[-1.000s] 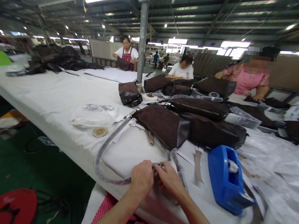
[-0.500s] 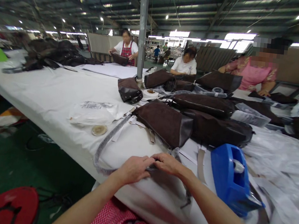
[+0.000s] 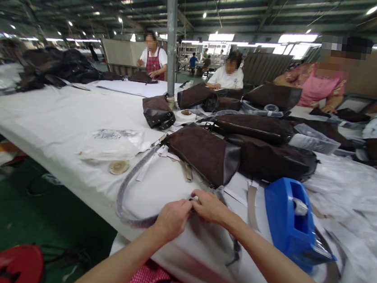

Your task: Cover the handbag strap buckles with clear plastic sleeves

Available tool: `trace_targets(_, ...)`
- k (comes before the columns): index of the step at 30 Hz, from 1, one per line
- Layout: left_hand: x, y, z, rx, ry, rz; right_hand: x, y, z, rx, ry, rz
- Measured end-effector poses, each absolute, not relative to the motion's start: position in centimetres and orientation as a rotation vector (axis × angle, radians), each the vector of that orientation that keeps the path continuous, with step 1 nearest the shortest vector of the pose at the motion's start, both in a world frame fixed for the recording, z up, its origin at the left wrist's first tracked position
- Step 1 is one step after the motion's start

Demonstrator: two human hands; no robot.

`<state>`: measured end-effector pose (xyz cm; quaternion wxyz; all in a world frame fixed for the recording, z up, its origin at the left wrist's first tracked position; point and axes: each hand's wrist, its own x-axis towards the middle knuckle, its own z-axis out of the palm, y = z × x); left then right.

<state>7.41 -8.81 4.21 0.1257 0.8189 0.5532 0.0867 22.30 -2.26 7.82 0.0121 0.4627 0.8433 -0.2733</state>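
My left hand [image 3: 173, 219] and my right hand [image 3: 208, 206] meet at the table's near edge, fingers pinched together. Both are closed on a bag strap [image 3: 123, 191] in a greyish wrapping, which loops leftward from a dark brown bag [image 3: 202, 154]. The small part between my fingertips is mostly hidden. A dark strap end [image 3: 235, 251] dangles beneath my right forearm. The brown bag lies on its side just beyond my hands, with paper tags and strips around it.
At right stands a blue tape dispenser [image 3: 284, 223]. Several more brown bags [image 3: 271, 159] lie behind. A tape roll [image 3: 119, 166] and a clear plastic bag [image 3: 111, 144] rest at left. A grey post [image 3: 170, 35] rises beyond; co-workers stand across the white table [image 3: 52, 112]. A red stool [image 3: 7, 266] is lower left.
My left hand has turned, its fingers now curled tighter against the right fingertips. The strap loop has shifted slightly. The whole view has swung a little, so things sit further left.
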Motion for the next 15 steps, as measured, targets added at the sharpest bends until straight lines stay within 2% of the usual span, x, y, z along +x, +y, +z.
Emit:
trace_targets(3, 8.2, -9.2, 4.5, 2.354, 1.646, 0.266, 22.2, -2.9, 8.4, 1.392, 2.59, -0.66)
trace_targets(7, 6.7, -9.0, 5.3, 2.527, 1.529, 0.069, 22.3, -2.1, 9.3, 1.159, 2.629, -0.614)
trace_targets(10, 5.8, -8.7, 5.2, 2.63, 1.504, -0.004, 22.4, -1.6, 9.3, 1.123, 2.634, -0.67)
trace_targets(15, 7.9, -9.3, 4.2, 2.478, 1.696, 0.083, 22.6, -3.2, 8.3, 1.405, 2.486, -0.893)
